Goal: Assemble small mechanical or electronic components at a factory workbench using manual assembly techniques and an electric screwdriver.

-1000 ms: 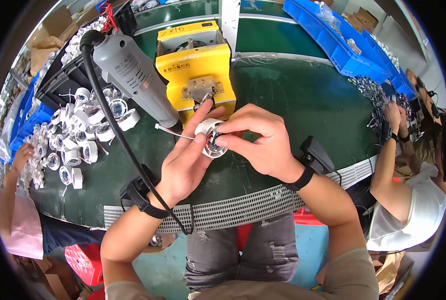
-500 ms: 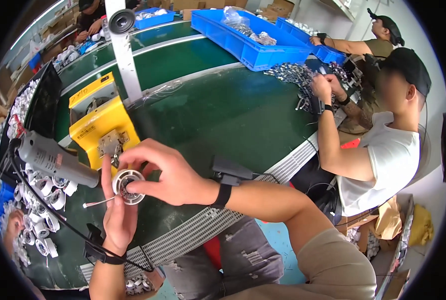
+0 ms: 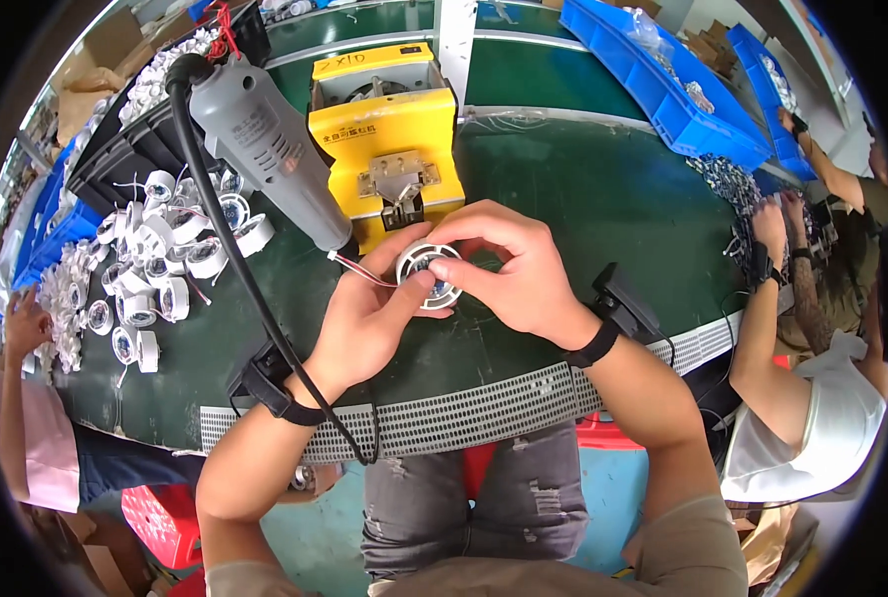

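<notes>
My left hand [image 3: 369,323] and my right hand [image 3: 509,269] both hold a small round white lamp part [image 3: 424,272] over the green table [image 3: 583,189]. Thin red and white wires [image 3: 359,271] trail from the part to the left. My right thumb and fingers press on the part's shiny centre. Just behind it stands a yellow press fixture [image 3: 389,149]. A grey electric screwdriver [image 3: 260,144] hangs beside the fixture, its tip close to my left hand, with a black cable [image 3: 240,269] running down over my left wrist.
Several white round lamp parts [image 3: 165,269] lie in a heap at the left. Blue bins [image 3: 663,80] line the back right. One person works at the right [image 3: 792,298], another person's arm [image 3: 16,338] reaches in at the left. A ribbed grey strip [image 3: 484,413] edges the table.
The view swung right half a second ago and has swung back to centre. Both hands keep hold of the round part, which now sits closer to the yellow fixture.
</notes>
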Demonstrator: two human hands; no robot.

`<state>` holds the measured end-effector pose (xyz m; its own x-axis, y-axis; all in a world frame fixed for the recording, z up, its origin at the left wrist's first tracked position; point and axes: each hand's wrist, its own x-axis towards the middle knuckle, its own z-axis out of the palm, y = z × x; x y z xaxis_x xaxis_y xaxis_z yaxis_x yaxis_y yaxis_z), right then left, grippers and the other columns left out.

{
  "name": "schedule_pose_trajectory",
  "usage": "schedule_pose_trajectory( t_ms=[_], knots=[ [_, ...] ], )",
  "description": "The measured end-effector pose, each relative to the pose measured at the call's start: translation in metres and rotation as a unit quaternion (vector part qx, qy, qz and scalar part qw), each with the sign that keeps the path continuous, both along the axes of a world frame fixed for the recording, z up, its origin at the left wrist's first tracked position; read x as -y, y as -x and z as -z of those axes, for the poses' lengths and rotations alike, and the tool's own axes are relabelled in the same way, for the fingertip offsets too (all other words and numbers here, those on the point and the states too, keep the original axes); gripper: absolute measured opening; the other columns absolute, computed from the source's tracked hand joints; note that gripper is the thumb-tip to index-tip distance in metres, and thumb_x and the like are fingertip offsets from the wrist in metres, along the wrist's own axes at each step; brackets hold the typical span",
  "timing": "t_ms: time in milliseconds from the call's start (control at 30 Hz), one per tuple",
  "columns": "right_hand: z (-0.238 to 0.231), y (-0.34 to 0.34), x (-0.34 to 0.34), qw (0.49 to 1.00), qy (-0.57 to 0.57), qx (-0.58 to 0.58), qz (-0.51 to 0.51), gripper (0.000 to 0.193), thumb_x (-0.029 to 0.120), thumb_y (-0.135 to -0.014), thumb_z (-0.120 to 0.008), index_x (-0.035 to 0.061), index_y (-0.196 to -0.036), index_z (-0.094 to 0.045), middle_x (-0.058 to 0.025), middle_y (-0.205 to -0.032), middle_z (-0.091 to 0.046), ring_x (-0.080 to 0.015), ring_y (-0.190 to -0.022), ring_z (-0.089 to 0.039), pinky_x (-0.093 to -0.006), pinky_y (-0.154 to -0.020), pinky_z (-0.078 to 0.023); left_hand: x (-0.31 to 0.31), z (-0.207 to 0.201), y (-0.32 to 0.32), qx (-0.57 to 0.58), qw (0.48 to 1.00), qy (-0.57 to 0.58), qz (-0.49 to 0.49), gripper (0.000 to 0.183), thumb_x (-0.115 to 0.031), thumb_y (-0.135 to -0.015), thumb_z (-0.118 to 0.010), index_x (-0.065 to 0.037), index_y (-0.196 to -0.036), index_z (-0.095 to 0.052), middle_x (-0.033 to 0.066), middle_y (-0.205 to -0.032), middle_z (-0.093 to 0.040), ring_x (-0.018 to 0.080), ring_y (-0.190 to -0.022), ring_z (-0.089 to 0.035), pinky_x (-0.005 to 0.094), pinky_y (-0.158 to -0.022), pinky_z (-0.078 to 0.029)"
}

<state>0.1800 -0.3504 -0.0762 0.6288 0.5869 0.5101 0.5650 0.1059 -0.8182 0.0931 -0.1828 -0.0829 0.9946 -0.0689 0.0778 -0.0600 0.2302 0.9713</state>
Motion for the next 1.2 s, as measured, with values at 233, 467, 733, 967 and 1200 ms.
schedule_pose_trajectory(
  t_ms=[233, 467, 733, 967, 1200],
  knots=[
    [0.000, 0.001, -0.002, 0.999, -0.003, 0.029, 0.017, 0.022, 0.000, -0.077, -0.073, 0.0020, -0.099, -0.068, -0.0101, -0.099, -0.067, -0.0190, -0.084, -0.067, -0.0284, -0.070, -0.054, 0.002, -0.003, 0.002, -0.001, 1.000, -0.009, 0.016, 0.043, -0.004, -0.100, -0.039, 0.002, -0.142, -0.034, 0.0132, -0.119, -0.056, 0.0233, -0.101, -0.063, 0.0381, -0.088, -0.056],
    [0.002, 0.000, -0.003, 1.000, 0.016, 0.013, 0.017, 0.021, 0.001, -0.077, -0.073, 0.0020, -0.097, -0.068, -0.0098, -0.096, -0.067, -0.0187, -0.081, -0.066, -0.0288, -0.070, -0.053, 0.001, 0.000, 0.001, 0.000, 0.999, -0.021, 0.028, 0.043, -0.005, -0.100, -0.038, 0.000, -0.143, -0.033, 0.0123, -0.120, -0.056, 0.0215, -0.101, -0.063, 0.0367, -0.090, -0.055],
    [-0.011, 0.000, -0.022, 0.992, -0.014, 0.081, 0.096, 0.030, 0.004, -0.079, -0.074, -0.0017, -0.107, -0.063, -0.0119, -0.102, -0.065, -0.0168, -0.084, -0.066, -0.0286, -0.076, -0.053, 0.002, 0.014, -0.007, -0.083, 0.995, 0.005, 0.054, 0.039, -0.005, -0.099, -0.041, 0.001, -0.138, -0.040, 0.0095, -0.119, -0.056, 0.0164, -0.098, -0.062, 0.0322, -0.084, -0.058],
    [-0.040, 0.024, -0.094, 0.963, 0.157, 0.149, 0.160, 0.069, 0.027, -0.074, -0.077, -0.0014, -0.128, -0.044, -0.0244, -0.106, -0.062, -0.0398, -0.103, -0.061, -0.0458, -0.087, -0.049, -0.002, 0.022, -0.010, 0.050, 0.998, -0.030, -0.009, 0.039, -0.004, -0.095, -0.050, 0.001, -0.133, -0.043, 0.0138, -0.125, -0.054, 0.0240, -0.109, -0.060, 0.0398, -0.089, -0.055],
    [-0.042, 0.005, -0.091, 0.971, -0.196, 0.070, 0.113, 0.065, 0.002, -0.082, -0.058, -0.0012, -0.139, -0.027, -0.0111, -0.093, -0.059, -0.0188, -0.077, -0.061, -0.0312, -0.071, -0.051, -0.003, 0.023, -0.017, -0.127, 0.987, 0.098, 0.033, 0.038, -0.008, -0.096, -0.045, 0.006, -0.131, -0.046, 0.0132, -0.117, -0.058, 0.0222, -0.099, -0.063, 0.0340, -0.078, -0.061]
  ],
)
